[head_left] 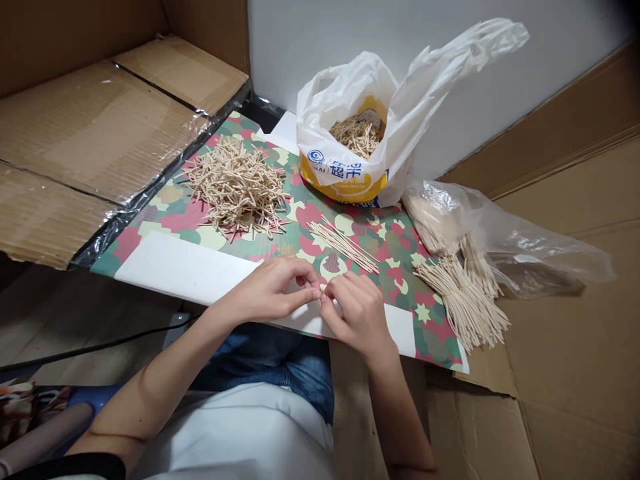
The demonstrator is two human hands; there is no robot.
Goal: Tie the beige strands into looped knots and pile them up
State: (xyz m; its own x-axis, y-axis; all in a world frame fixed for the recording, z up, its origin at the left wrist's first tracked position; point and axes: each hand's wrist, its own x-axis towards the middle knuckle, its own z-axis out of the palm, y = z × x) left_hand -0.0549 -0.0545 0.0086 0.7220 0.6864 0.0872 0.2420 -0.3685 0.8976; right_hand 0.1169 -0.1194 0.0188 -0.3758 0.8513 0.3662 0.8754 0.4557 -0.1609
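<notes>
My left hand and my right hand meet over the near edge of the board, thumbs and forefingers pinched together. A tiny light-brown bit shows between the fingertips; its kind is too small to tell. Just beyond my hands lies a small row of thin pale sticks, roughly side by side. Farther left is a loose heap of short pale stick pieces. Bundles of long pale sticks rest to the right, one bound around its middle.
A white and yellow plastic bag stands at the back, holding more short pieces. On the right, a clear plastic bag partly covers other sticks. The patterned board lies between cardboard panels. A black cable runs low on the left.
</notes>
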